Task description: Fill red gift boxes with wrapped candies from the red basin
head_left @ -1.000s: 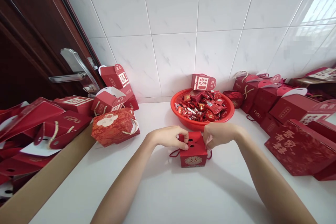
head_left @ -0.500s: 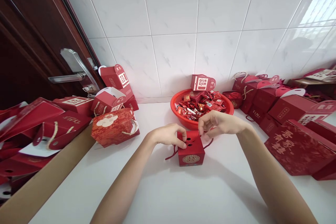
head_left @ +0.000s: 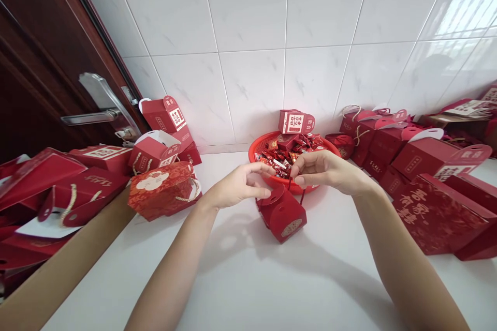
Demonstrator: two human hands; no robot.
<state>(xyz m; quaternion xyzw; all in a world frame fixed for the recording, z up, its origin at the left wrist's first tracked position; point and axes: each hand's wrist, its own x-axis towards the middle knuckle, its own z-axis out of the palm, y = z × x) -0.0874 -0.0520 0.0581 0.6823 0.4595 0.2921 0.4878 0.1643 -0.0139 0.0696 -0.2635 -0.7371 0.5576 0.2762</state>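
Remotely I count one medallion box (head_left: 286, 219), one basket (head_left: 259, 146) behind it. Right hand (head_left: 330, 171) pinches cord (head_left: 303, 195); left hand (head_left: 236, 184) wide beside box. Tabletop (head_left: 272, 289) nearside of box, brown edge (head_left: 77, 252) leftward.

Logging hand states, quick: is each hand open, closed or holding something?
Left hand: open, beside the middle red box; contact unclear.
Right hand: closed, pinching that box's cord.

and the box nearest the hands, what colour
The box is red with a gold emblem; head view.
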